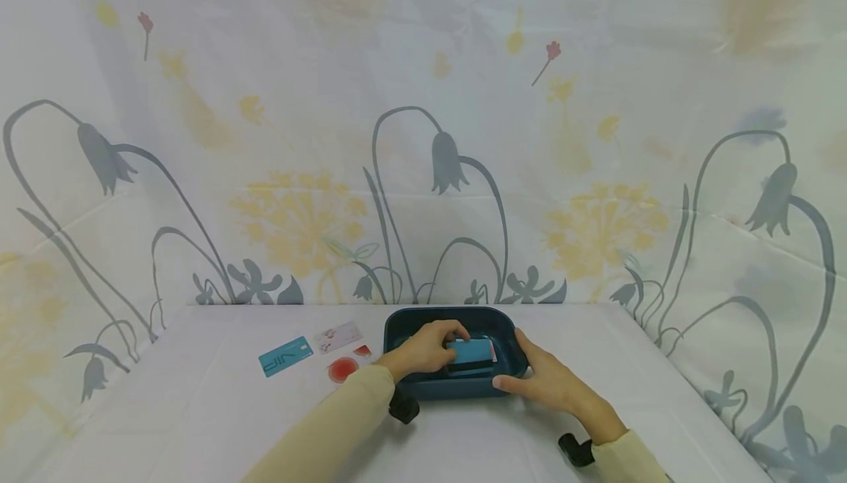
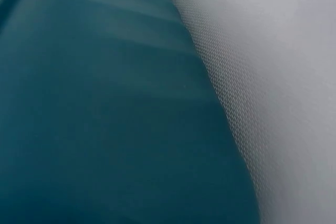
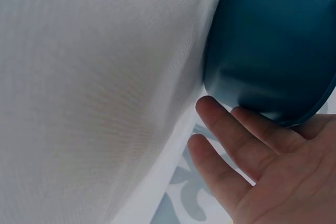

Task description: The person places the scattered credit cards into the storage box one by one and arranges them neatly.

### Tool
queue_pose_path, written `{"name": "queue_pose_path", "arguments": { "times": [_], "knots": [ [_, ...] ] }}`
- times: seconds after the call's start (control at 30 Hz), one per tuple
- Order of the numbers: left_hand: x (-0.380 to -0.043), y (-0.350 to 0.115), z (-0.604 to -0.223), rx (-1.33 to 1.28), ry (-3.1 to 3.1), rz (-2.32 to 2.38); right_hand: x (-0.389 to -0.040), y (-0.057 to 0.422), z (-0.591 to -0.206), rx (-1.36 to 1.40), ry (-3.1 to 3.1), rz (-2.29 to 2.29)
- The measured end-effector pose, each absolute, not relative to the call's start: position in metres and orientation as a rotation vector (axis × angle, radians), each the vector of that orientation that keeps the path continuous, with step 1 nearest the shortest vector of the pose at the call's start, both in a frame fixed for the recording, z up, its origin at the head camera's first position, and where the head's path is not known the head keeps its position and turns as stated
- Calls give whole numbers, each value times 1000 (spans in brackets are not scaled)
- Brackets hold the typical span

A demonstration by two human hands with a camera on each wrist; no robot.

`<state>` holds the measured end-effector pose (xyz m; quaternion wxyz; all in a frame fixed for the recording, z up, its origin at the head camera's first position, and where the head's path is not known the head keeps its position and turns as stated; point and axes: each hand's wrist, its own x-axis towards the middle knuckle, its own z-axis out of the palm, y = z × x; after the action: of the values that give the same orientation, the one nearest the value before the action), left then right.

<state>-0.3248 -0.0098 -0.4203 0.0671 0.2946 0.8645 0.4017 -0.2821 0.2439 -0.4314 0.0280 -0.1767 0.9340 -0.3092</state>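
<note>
A dark blue-green plastic bin (image 1: 456, 389) stands on the white table, its inside facing up. My left hand (image 1: 426, 348) reaches over its left part and pinches a blue card (image 1: 471, 351) with a black stripe by the left end. A pale, partly red edge of another card (image 1: 493, 351) shows beside it. My right hand (image 1: 552, 380) rests against the bin's right end, thumb at the front wall. In the right wrist view its fingers (image 3: 231, 135) are extended beside the bin's wall (image 3: 262, 51). Only the bin's side (image 2: 105, 103) and tablecloth fill the left wrist view.
Left of the bin lie a blue card with dark lettering (image 1: 285, 356), a pale floral card (image 1: 339, 337) and a white card with red round pictures (image 1: 343, 370), partly behind the left forearm. A flower-printed cloth (image 1: 423, 211) hangs behind the table.
</note>
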Motion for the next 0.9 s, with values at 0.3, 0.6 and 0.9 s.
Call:
{"name": "queue_pose_path", "arguments": {
  "times": [0.3, 0.6, 0.9],
  "knots": [
    [-330, -3, -422, 758, 2497, 1263, -281, 244, -430, -582, 2884, -960],
    [-338, -4, -424, 791, 2606, 1064, -281, 244, -430, -551, 2879, -948],
    [-341, -2, -426, 905, 2739, 828, -282, 246, -433, -569, 2885, -946]
  ]
}}
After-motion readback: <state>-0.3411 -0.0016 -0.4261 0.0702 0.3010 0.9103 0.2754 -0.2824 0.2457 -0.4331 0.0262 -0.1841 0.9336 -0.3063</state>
